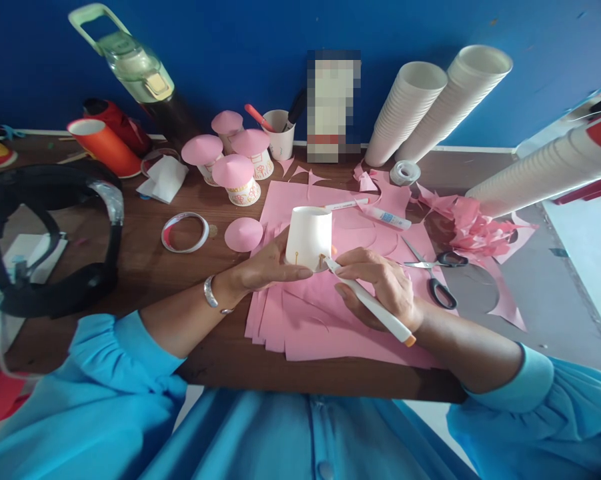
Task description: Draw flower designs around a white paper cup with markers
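My left hand (267,262) grips a white paper cup (309,233) turned upside down, with its narrow base up. Small orange-brown marks show low on the cup's side. In my right hand (380,283) is a white marker pen (375,310) with an orange end, its tip at the cup near the rim. Beneath both hands lies a stack of pink paper sheets (310,333). A loose pink paper cone (243,234) rests just left of the cup. Behind it stand several decorated cups (244,193) topped with pink cones (233,171).
Scissors (433,263), a glue tube (387,217) and crumpled pink scraps (480,227) lie to the right. Tall stacks of paper cups (405,113) lean at the back wall. A tape roll (185,233), a bottle (140,73) and a black headband-like frame (113,227) are on the left.
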Motion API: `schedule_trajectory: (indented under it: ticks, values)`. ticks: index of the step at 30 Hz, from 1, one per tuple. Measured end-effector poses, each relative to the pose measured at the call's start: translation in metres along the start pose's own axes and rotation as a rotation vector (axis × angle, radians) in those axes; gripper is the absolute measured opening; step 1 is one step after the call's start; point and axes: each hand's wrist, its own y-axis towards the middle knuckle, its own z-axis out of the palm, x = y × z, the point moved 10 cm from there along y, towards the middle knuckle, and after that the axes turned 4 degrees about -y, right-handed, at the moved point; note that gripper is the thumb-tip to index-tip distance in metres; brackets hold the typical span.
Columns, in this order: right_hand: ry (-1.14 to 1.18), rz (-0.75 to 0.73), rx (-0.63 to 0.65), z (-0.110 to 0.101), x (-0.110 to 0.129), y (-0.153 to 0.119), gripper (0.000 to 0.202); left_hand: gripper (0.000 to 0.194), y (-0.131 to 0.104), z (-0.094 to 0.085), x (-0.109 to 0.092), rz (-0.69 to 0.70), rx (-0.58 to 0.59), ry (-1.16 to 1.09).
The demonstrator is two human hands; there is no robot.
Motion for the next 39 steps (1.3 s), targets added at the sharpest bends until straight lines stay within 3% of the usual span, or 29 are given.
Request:
schedule_trajectory:
  ticks: [16,27,34,39]
  values:
    - [0.020,0.001,0.018,0.002,0.001,0.001,0.025,0.061,0.000,0.008,-0.009,-0.017,0.001,0.032]
    - [-0.020,0.014,-0.023,-0.003,-0.008,-0.009,0.032,0.062,0.003,0.004,-0.007,0.036,0.004,-0.090]
    - [0.017,0.012,-0.040,0.000,-0.008,-0.007,0.037,0.052,0.005,0.005,-0.006,0.049,0.012,-0.127]
    - [0.034,-0.024,0.003,0.005,-0.001,-0.008,0.036,0.075,0.003,-0.005,0.005,-0.022,-0.047,-0.066]
